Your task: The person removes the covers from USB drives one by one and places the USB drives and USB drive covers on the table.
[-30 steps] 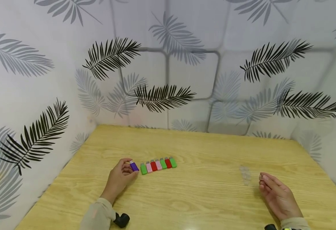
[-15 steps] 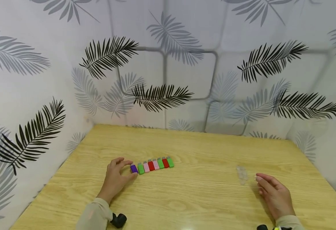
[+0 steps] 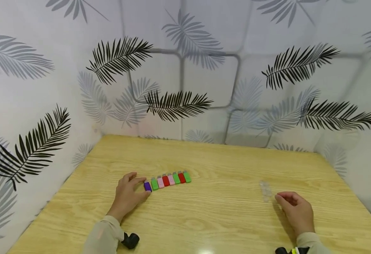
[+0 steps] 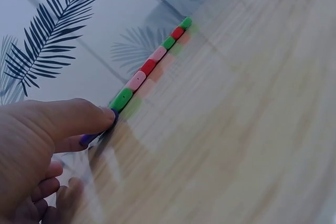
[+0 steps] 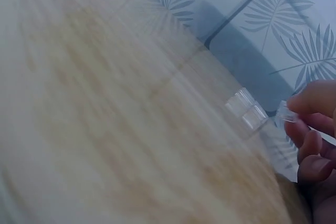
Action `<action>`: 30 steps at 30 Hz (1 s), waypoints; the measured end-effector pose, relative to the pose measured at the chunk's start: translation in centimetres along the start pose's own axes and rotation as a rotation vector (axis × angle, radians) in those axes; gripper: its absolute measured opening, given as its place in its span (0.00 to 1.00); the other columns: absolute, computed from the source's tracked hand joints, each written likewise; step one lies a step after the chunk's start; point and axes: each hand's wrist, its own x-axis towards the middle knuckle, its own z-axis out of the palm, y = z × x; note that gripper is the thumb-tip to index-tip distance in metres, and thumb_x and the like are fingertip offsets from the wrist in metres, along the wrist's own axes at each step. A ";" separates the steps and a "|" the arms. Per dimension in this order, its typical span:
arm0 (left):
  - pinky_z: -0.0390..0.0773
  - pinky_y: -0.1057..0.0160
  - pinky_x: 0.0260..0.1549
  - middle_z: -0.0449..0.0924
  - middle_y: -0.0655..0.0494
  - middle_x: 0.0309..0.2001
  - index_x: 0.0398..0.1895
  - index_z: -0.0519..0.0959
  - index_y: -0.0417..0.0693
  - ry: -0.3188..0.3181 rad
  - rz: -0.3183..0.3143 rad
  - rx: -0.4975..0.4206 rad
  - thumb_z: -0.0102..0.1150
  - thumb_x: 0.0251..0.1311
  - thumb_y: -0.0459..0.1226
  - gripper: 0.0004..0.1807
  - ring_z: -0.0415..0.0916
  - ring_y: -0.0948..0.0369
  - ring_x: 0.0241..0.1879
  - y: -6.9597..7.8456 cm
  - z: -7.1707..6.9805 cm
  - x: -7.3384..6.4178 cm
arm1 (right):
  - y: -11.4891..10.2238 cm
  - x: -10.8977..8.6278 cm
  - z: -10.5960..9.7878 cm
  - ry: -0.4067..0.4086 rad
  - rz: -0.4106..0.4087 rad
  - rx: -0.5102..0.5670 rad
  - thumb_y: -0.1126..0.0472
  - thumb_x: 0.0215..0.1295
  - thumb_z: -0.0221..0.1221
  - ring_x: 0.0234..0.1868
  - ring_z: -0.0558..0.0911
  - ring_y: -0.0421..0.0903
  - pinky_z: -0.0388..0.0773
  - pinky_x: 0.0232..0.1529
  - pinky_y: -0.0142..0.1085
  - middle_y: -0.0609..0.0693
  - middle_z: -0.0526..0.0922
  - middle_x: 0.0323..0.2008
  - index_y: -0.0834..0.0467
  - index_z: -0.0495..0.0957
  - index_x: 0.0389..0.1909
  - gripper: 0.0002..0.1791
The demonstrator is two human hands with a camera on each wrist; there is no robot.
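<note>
My left hand point(image 3: 126, 195) pinches a purple USB stick point(image 3: 147, 186) between thumb and finger, at the left end of a row of USB sticks. The stick lies low at the tabletop, metal plug pointing away, beside a green USB stick point(image 3: 154, 183). In the left wrist view, the thumb covers much of the purple stick point(image 4: 90, 139). On the right, my right hand point(image 3: 296, 211) pinches a small clear plastic cap point(image 5: 286, 112), raised off the table. Left of that hand lies a group of clear caps point(image 3: 265, 191); the right wrist view shows some of these caps point(image 5: 254, 117) side by side.
The row continues rightward with pink point(image 3: 161, 182), red point(image 3: 166, 181) and more green USB sticks, ending in a green stick point(image 3: 187, 177). Behind the wooden table point(image 3: 204, 218) hangs a leaf-patterned cloth point(image 3: 204, 81), which also runs along the left and right sides.
My left hand has set the tilted purple stick down in line with the row and still holds it. My right hand has moved left toward the clear caps and turned palm downward.
</note>
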 end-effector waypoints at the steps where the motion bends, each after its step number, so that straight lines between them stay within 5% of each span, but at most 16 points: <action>1: 0.47 0.36 0.62 0.57 0.39 0.68 0.58 0.77 0.43 0.003 0.002 0.008 0.70 0.53 0.43 0.29 0.51 0.40 0.67 0.0 -0.1 0.0 | 0.0 0.0 0.1 -0.018 -0.012 -0.024 0.49 0.60 0.66 0.28 0.76 0.28 0.72 0.29 0.24 0.34 0.82 0.27 0.61 0.83 0.41 0.19; 10: 0.46 0.36 0.62 0.57 0.39 0.68 0.60 0.76 0.42 -0.018 0.017 0.029 0.69 0.54 0.43 0.30 0.49 0.39 0.67 -0.2 -0.7 -0.1 | 0.1 -0.4 0.8 -0.086 -0.003 -0.135 0.49 0.61 0.65 0.28 0.76 0.32 0.73 0.29 0.29 0.42 0.85 0.31 0.59 0.84 0.39 0.17; 16: 0.48 0.37 0.63 0.56 0.40 0.69 0.60 0.75 0.43 -0.022 0.001 0.007 0.69 0.55 0.43 0.30 0.49 0.40 0.68 0.1 0.0 -0.3 | -0.6 -0.1 -0.4 -0.142 -0.016 -0.220 0.43 0.63 0.61 0.31 0.78 0.39 0.73 0.31 0.34 0.48 0.85 0.35 0.57 0.83 0.42 0.21; 30: 0.49 0.36 0.62 0.57 0.38 0.67 0.59 0.75 0.41 -0.010 0.026 0.009 0.68 0.55 0.42 0.29 0.49 0.38 0.67 0.1 0.0 -0.6 | -0.6 -0.6 -0.2 -0.095 -0.049 -0.261 0.45 0.64 0.62 0.36 0.79 0.42 0.72 0.40 0.38 0.52 0.85 0.36 0.59 0.84 0.43 0.20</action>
